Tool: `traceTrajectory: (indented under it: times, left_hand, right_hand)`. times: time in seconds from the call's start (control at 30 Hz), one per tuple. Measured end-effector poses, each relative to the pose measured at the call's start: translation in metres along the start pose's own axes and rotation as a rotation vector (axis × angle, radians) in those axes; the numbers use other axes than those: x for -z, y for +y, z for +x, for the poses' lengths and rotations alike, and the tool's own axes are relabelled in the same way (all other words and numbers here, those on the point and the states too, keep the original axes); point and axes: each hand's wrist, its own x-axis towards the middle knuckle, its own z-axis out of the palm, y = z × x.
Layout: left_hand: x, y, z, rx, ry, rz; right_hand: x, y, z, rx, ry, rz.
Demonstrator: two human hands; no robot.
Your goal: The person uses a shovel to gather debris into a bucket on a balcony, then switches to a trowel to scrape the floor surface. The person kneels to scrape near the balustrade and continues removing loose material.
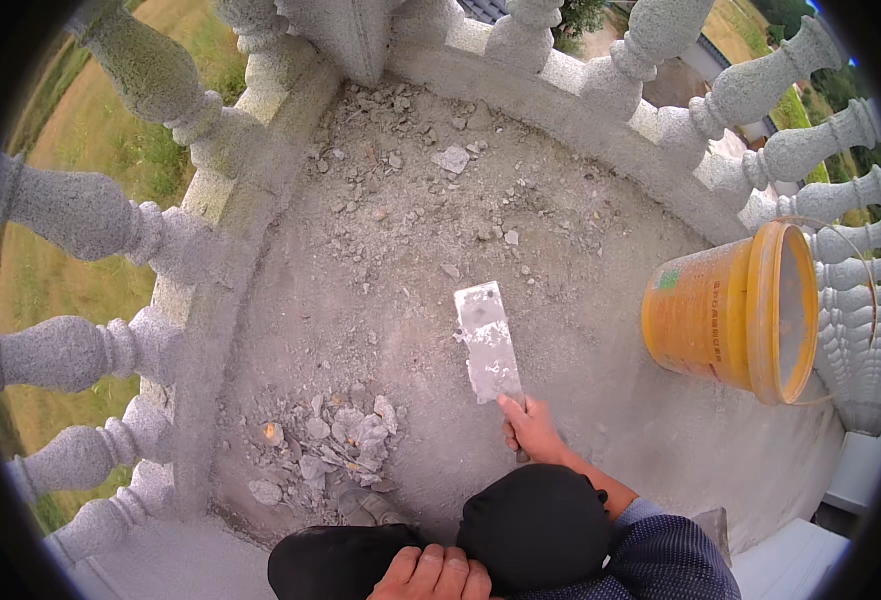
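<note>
My right hand [532, 429] grips the short handle of a broad rectangular metal blade shaped like a cleaver [490, 341]. White and grey residue coats its face, and there is a small hole near the far corner. The blade points away from me over the dusty concrete floor [410, 330]; whether it touches the floor I cannot tell. At the bottom edge my left hand [433, 574] rests between my black-trousered knees, its palm hidden and nothing visible in its fingers. A pile of broken mortar flakes [350, 439] lies left of the blade, in front of my shoe [369, 508].
An orange-yellow plastic bucket [699, 311] with a wire handle and printed writing stands at right. Loose rubble [410, 142] covers the floor toward the far corner. Granite-textured balusters [72, 214] on low curbs [553, 135] bound the left and far sides, with grass beyond.
</note>
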Motion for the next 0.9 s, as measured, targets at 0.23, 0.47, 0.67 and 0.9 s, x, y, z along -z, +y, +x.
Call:
traceTrajectory:
  times: [0.23, 0.47, 0.67, 0.9]
  left_hand:
    - [-0.002, 0.0, 0.008, 0.043, 0.011, -0.006]
    - [-0.009, 0.001, 0.004, 0.055, 0.011, -0.052]
    - [-0.009, 0.004, 0.008, 0.06, 0.026, -0.048]
    - [-0.004, 0.002, 0.021, -0.012, -0.024, -0.115]
  right_hand:
    - [-0.011, 0.007, 0.024, 0.044, 0.032, -0.16]
    - [-0.004, -0.04, 0.018, 0.039, -0.111, -0.188]
    - [0.009, -0.082, 0.085, 0.078, 0.228, 0.143]
    - [-0.056, -0.032, 0.015, -0.113, -0.354, -0.29]
